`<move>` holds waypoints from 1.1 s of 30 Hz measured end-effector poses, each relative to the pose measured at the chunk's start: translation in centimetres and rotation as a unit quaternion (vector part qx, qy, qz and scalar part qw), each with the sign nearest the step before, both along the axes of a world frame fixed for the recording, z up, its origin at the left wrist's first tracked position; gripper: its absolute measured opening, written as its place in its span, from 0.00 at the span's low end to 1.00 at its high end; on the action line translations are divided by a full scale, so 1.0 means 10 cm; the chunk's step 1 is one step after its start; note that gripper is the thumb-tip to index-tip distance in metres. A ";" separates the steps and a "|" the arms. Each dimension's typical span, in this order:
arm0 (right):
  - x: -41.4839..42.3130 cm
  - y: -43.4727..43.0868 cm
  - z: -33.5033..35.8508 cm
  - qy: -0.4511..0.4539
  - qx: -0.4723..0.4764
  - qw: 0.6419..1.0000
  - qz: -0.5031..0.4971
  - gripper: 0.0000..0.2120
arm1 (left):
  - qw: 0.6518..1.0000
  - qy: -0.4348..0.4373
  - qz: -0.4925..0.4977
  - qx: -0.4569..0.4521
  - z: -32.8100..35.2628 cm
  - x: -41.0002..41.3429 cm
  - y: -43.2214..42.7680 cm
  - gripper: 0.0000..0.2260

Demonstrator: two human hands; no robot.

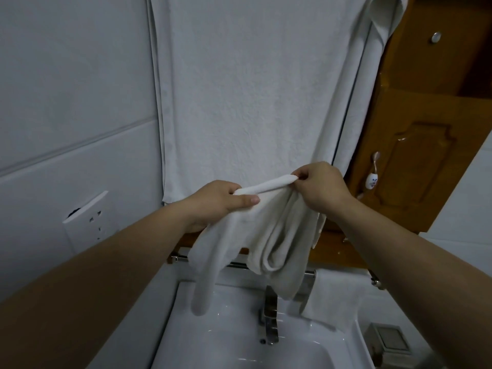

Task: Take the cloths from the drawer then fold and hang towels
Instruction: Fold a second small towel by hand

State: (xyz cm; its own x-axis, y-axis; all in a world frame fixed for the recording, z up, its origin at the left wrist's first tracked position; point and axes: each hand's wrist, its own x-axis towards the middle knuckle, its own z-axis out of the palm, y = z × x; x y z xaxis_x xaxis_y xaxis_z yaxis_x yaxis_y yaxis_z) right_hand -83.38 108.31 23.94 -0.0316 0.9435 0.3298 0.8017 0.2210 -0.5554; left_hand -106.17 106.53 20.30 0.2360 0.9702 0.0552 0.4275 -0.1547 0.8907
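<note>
A white wall socket [87, 217] sits on the tiled wall at far left. My left hand [218, 199] pinches one end of a small white towel [282, 230] by its rolled top edge, thumb against curled fingers. The towel hangs bunched from that edge above the white sink [234, 350] and its metal tap [270, 318]. Behind it a large white towel [253, 89] hangs flat against the wall. My right hand [320, 189] pinches the edge's other end. Further right, a folded white towel [332, 296] drapes over a metal rail [179, 258], below a wooden cabinet [426, 129].
</note>
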 end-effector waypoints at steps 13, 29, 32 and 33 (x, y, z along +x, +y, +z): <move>0.25 0.20 -0.17 -0.003 -0.030 0.997 -0.077 0.09 | 0.989 -0.107 0.057 -0.086 -0.23 -0.40 0.07 0.21; -0.39 -0.07 -0.34 0.404 -0.203 0.892 0.020 0.08 | 0.971 -0.136 0.161 -0.112 -0.05 0.48 0.15 0.37; -0.46 -0.13 -0.33 0.508 -0.215 0.831 0.070 0.10 | 0.963 -0.189 0.142 -0.126 0.01 0.58 0.17 0.35; -0.46 -0.13 -0.34 0.529 -0.217 0.816 0.080 0.11 | 0.959 -0.209 0.140 -0.129 0.03 0.58 0.18 0.34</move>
